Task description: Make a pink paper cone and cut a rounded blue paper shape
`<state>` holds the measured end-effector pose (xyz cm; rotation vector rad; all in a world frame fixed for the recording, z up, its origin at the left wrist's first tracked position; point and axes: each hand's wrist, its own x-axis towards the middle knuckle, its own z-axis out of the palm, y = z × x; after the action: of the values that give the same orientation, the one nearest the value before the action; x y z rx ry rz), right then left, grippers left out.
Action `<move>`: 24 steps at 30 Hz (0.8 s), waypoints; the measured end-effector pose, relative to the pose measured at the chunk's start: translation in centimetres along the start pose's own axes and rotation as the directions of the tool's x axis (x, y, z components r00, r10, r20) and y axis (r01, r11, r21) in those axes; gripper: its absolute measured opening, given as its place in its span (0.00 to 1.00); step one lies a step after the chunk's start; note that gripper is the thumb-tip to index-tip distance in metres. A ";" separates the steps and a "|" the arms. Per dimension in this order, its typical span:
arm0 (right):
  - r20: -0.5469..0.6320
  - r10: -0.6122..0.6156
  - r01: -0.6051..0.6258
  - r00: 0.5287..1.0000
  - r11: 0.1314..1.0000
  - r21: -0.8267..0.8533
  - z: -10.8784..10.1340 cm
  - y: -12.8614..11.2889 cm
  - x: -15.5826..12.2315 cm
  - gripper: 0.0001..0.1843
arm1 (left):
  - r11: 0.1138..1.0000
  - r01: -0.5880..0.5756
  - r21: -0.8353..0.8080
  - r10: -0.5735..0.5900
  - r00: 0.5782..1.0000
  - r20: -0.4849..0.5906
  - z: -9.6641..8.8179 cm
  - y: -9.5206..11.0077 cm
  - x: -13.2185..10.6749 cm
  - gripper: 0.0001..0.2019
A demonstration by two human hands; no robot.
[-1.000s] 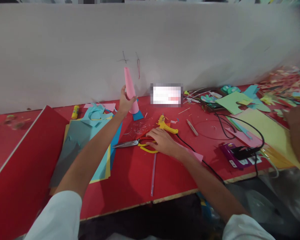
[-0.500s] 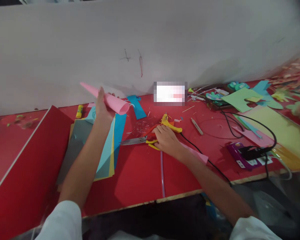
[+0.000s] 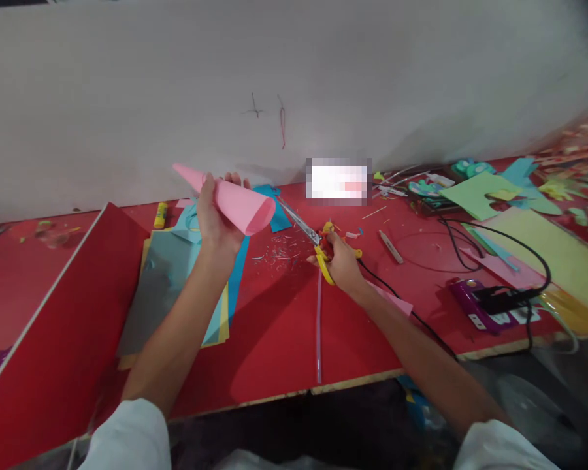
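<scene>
A pink paper cone [image 3: 240,203] rests in my left hand [image 3: 218,225], whose fingers wrap round its middle; its wide mouth faces right and its tip points to the upper left. My right hand [image 3: 343,262] grips a pair of scissors [image 3: 318,248] by the yellow and orange handles. The metal blades point up and left, toward the cone's mouth but apart from it. Behind my right hand lies a yellow glue gun [image 3: 357,252], partly hidden. Just below, a clear purplish glue stick [image 3: 318,333] lies on the red table [image 3: 274,359].
Coloured paper sheets [image 3: 164,281] lie under my left forearm, beside a red upright board [image 3: 63,326] and a yellow glue tube [image 3: 161,215]. On the right are a purple power strip [image 3: 475,307], black cables, a marker-like stick [image 3: 391,247] and green paper [image 3: 480,192].
My right hand has lifted the scissors off the table and swung the blades upward. My left hand has moved a little right with the cone, whose mouth now looks wider.
</scene>
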<state>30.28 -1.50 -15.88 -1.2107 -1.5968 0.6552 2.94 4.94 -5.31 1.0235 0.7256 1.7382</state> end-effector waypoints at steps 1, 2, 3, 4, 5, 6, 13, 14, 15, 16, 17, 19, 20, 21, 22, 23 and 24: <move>0.009 0.024 -0.025 1.000 0.997 0.072 0.1 -0.2 0.0 0.30 | 1.000 0.001 0.030 -0.001 1.000 0.011 0.5 -0.2 -0.5 0.19; 0.024 0.043 -0.046 0.999 0.988 0.149 0.2 -0.5 -0.1 0.29 | 0.996 -0.002 0.095 -0.002 0.999 0.039 1.0 -0.5 -1.2 0.21; 0.039 0.054 -0.061 0.998 0.973 0.221 0.3 -0.9 -0.3 0.29 | 0.985 -0.002 0.172 -0.010 0.998 0.068 1.5 -1.0 -2.0 0.25; 0.051 0.059 -0.071 0.997 0.956 0.284 0.5 -1.2 -0.4 0.28 | 0.973 0.009 0.231 -0.032 0.995 0.095 2.0 -1.5 -2.9 0.28; 0.058 0.057 -0.072 0.997 0.945 0.320 0.6 -1.6 -0.6 0.27 | 0.964 0.032 0.262 -0.065 0.991 0.117 2.6 -2.2 -3.8 0.29; 0.066 0.054 -0.074 0.996 0.936 0.346 0.7 -1.8 -0.8 0.26 | 0.959 0.070 0.273 -0.108 0.986 0.130 3.2 -2.9 -4.8 0.30; 0.074 0.179 -0.192 0.981 0.847 0.496 0.9 -1.9 -1.2 0.28 | 0.913 0.364 0.181 -0.390 0.911 0.132 4.0 -6.3 -8.1 0.28; 0.051 0.188 -0.187 0.981 0.836 0.515 0.8 -1.8 -1.1 0.28 | 0.915 0.359 0.184 -0.375 0.925 0.060 3.2 -6.5 -7.7 0.27; 0.035 0.196 -0.184 0.980 0.825 0.535 0.7 -1.7 -1.0 0.28 | 0.922 0.336 0.193 -0.333 0.942 -0.047 2.3 -6.4 -7.2 0.26; 0.027 0.200 -0.181 0.979 0.814 0.551 0.7 -1.8 -0.9 0.27 | 0.931 0.280 0.233 -0.242 0.954 -0.178 1.3 -6.2 -6.5 0.24; 0.028 0.200 -0.181 0.979 0.806 0.564 0.6 -1.8 -0.8 0.25 | 0.935 0.191 0.298 -0.104 0.953 -0.286 0.3 -5.8 -5.9 0.20; 0.045 0.205 -0.192 0.978 0.786 0.588 0.7 -1.9 -0.7 0.22 | 0.875 -0.049 0.481 0.169 0.963 -0.209 -1.5 -4.2 -5.1 0.19; 0.058 0.213 -0.205 0.975 0.771 0.603 0.8 -2.0 -0.6 0.21 | 0.792 -0.189 0.580 0.230 0.973 0.003 -2.1 -3.2 -5.0 0.21; 0.074 0.225 -0.222 0.971 0.752 0.620 0.9 -2.1 -0.6 0.21 | 0.681 -0.321 0.658 0.178 0.944 0.276 -2.5 -2.2 -5.2 0.22; 0.095 0.238 -0.242 0.967 0.731 0.638 1.0 -2.1 -0.7 0.21 | 0.544 -0.443 0.713 0.002 0.850 0.526 -2.6 -1.4 -5.6 0.24; 0.123 0.249 -0.267 0.961 0.708 0.654 1.2 -2.2 -0.8 0.21 | 0.415 -0.552 0.724 -0.175 0.732 0.659 -2.6 -0.9 -6.1 0.28; 0.157 0.256 -0.293 0.954 0.683 0.668 1.4 -2.2 -0.9 0.22 | 0.321 -0.625 0.712 -0.270 0.660 0.701 -2.3 -0.7 -6.7 0.33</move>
<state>28.16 -2.91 -14.80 -0.8589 -1.0339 1.3495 2.44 -1.15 -9.06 2.5783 1.0931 0.6744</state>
